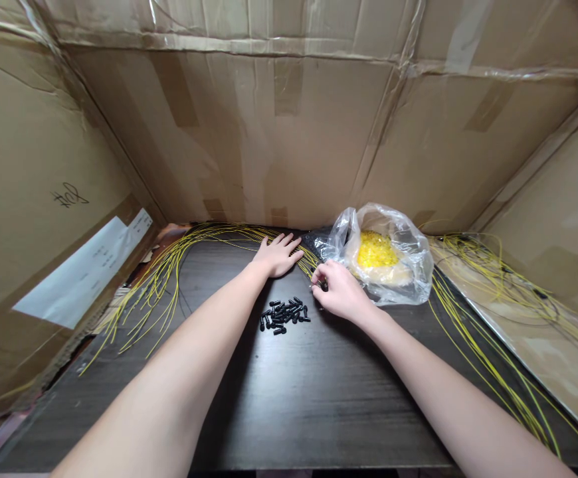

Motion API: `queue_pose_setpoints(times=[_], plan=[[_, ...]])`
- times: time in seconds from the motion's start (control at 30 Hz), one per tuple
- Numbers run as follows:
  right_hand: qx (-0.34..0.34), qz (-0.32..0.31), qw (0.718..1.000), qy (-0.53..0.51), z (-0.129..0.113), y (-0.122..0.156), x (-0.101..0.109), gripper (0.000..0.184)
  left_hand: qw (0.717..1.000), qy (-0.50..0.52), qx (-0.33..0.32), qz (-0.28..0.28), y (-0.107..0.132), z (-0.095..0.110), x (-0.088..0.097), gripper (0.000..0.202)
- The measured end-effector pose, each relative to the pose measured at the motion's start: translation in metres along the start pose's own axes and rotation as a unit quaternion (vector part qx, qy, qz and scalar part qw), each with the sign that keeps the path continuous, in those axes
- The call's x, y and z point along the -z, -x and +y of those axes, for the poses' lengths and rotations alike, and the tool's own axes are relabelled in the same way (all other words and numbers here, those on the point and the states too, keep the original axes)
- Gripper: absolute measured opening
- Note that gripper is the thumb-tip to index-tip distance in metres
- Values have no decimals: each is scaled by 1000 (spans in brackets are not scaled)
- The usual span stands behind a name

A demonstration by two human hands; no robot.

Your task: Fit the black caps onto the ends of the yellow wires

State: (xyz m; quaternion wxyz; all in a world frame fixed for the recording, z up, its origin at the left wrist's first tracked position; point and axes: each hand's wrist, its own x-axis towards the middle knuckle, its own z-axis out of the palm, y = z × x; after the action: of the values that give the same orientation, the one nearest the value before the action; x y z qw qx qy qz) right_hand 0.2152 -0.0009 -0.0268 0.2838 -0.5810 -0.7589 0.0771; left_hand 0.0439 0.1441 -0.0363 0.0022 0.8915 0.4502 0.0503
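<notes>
My left hand (278,255) lies flat with its fingers spread over a bundle of thin yellow and black wires (209,232). The bundle fans out toward the left side of the table. Close by on the right, my right hand (337,287) has its fingers curled together at the end of this bundle. What sits between those fingertips is too small and covered to make out. A small heap of short black cylindrical pieces (285,315) lies on the table just in front of both hands.
A clear plastic bag (413,265) with small yellow pieces (376,249) stands right of my right hand. Beside it is a dark bag (317,240). More yellow wires (468,332) run down the right side of the dark table (289,411). Cardboard walls (239,133) enclose the back and sides.
</notes>
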Motion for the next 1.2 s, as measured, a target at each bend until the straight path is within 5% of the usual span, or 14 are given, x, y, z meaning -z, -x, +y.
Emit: queue_pose_setpoints(times=[0.37,0.73,1.2], plan=[[60,-12,996,-70,-8,3,-3,3,1000,2,4,0,0,0,0,66],[90,-44,994,-41,0,2,5,42,1000,2,6,0,-1,0,0,67],[61,-71,995,-23,7,3,1,14,1000,8,5,3,1,1,2,67]])
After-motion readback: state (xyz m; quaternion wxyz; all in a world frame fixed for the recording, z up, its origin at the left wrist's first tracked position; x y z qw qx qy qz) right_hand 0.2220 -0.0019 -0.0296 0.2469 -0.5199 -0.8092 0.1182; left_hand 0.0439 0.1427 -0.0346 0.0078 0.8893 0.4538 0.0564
